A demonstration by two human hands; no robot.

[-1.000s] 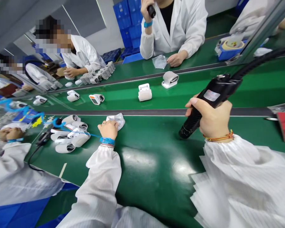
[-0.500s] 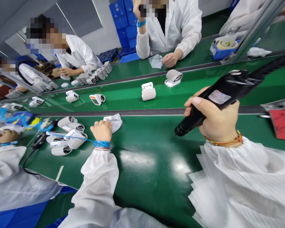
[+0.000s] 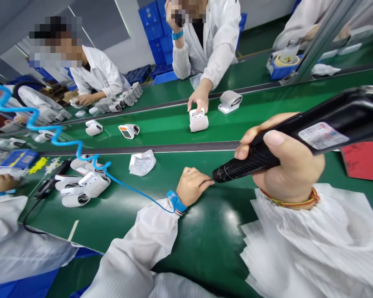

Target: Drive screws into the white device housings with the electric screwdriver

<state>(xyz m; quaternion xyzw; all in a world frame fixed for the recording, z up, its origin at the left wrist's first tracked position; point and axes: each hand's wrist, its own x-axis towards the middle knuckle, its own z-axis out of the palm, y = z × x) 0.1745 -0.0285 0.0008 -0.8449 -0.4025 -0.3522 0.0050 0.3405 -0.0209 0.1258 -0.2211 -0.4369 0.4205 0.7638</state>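
Note:
My right hand is wrapped round a black electric screwdriver, which points left and down. Close to its tip is my left hand, fingertips pinched together; whatever they hold, if anything, is too small to make out. A blue wristband with a blue coiled cord sits on my left wrist. Left of that hand, an open plastic bag of tiny silvery pieces lies on the green table. Several white devices with grey cuffs, like wrist blood pressure monitors, are grouped farther left.
More cuffed devices sit along the green strip beyond the table's dark edge. A person opposite touches one of them. On the far right lies a red sheet. A black tool and a neighbour's sleeve are at left.
My left hand has left the bag and moved right to the screwdriver tip. The screwdriver has come left and tilted flatter. The person opposite has reached onto a device.

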